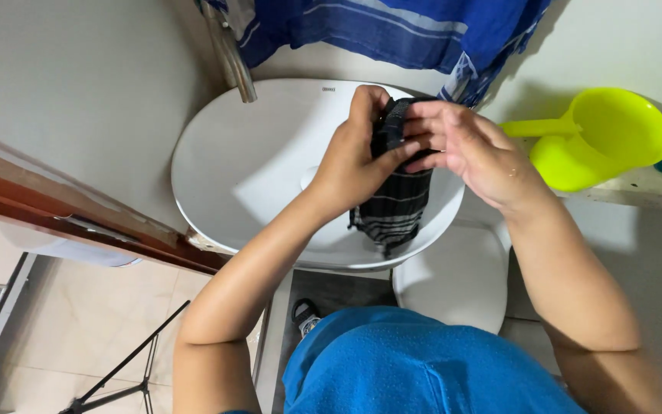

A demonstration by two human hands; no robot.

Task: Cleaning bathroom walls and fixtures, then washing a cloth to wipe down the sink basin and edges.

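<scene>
Hands, left [358,165] and right [473,149], both pinch shut on a dark striped cloth [396,199], held over the white sink [239,161] so drips likely fall inside.

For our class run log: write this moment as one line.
left hand: grips dark striped cloth | right hand: pinches cloth top | place: over white basin
</scene>
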